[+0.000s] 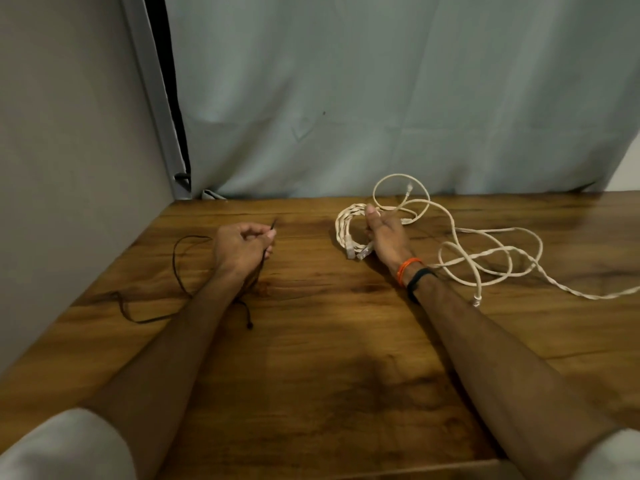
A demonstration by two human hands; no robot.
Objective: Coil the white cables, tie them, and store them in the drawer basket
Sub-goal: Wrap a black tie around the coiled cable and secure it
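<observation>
The right hand (382,226) grips a coiled bundle (349,230) of white cable on the tabletop (329,341); the left hand (242,249) pinches a thin black cord (178,271), probably the tie. More loose white cable (491,258) lies beside, uncoiled. Tying and storing remain; no drawer basket is visible.

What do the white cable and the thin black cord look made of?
White cable: smooth plastic jacket, probably PVC; two strands look twisted together, with clear plastic plugs. Black cord: very thin, matte and limp; thread or fine wire, can't tell.
</observation>
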